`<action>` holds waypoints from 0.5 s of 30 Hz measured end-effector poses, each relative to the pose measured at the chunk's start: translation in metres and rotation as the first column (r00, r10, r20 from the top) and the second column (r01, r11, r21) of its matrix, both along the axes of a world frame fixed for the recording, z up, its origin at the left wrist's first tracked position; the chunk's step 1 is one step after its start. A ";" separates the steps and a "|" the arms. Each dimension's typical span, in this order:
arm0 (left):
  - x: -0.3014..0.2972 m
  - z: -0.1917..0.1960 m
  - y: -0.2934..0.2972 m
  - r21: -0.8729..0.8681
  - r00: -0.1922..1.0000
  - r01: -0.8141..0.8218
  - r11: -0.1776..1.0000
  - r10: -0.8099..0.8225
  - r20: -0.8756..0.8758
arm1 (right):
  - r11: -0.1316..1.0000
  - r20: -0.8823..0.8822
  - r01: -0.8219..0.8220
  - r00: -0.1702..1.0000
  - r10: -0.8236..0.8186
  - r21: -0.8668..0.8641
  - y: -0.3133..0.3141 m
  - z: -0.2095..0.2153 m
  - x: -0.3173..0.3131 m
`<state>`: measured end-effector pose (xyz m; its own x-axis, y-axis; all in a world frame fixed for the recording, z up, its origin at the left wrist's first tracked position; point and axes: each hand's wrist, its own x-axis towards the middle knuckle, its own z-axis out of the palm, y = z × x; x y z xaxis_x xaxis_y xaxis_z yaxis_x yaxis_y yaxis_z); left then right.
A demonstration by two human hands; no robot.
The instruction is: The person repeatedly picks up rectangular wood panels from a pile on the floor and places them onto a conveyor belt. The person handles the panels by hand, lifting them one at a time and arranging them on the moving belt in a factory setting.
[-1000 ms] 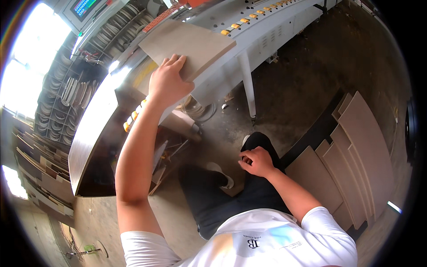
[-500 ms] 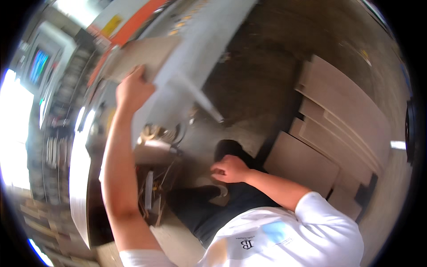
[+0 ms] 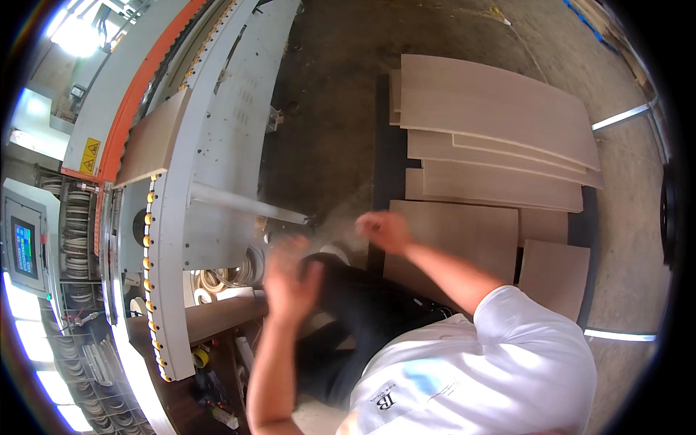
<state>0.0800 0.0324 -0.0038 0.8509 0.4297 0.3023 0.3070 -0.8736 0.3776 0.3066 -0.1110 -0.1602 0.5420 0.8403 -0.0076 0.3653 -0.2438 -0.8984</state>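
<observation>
My left hand [image 3: 291, 279] is raised over my left leg, smeared by motion, with its thumb apart from the fingers and nothing in it. A little to its right, my right hand [image 3: 386, 231] is held out near the left edge of a flat light-brown board [image 3: 449, 246]. The fingers of this hand look curled, but blur hides how closely. No object shows in it. Away from both hands, a narrow wood-coloured panel [image 3: 154, 138] lies on the machine [image 3: 235, 130], against its orange strip.
Several more boards [image 3: 500, 109] lie overlapping on a dark base [image 3: 384, 152] at right. Yellow rollers [image 3: 148, 264] line the machine's edge. A grey bar [image 3: 250, 204] sticks out from it toward my hands. Coiled strips [image 3: 217, 281] and a control screen [image 3: 25, 248] are at left.
My left hand has come off the panel on the machine and back toward my body. My right hand has moved up and slightly right, toward the boards. The view has turned right.
</observation>
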 end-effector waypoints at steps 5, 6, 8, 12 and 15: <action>-0.014 -0.106 -0.117 -0.025 0.995 -0.035 0.999 0.032 -0.092 | 0.826 -0.107 0.527 0.826 -0.553 -0.200 -0.018 -0.027 0.146; -0.011 -0.111 -0.126 -0.010 0.997 -0.073 0.997 0.073 -0.028 | 0.801 -0.134 0.584 0.790 -0.598 -0.133 -0.027 -0.053 0.180; -0.003 -0.113 -0.128 -0.051 0.996 -0.089 0.995 0.089 0.000 | 0.731 -0.496 0.671 0.596 -0.631 -0.123 -0.027 -0.073 0.224; -0.006 -0.111 -0.117 -0.090 0.996 -0.084 0.992 0.085 0.006 | 0.623 -0.784 0.758 0.262 -0.562 -0.193 -0.005 -0.078 0.267; -0.007 -0.112 -0.111 -0.097 0.996 -0.088 0.991 0.088 -0.006 | 0.549 -0.831 0.799 0.119 -0.543 -0.244 0.013 -0.083 0.278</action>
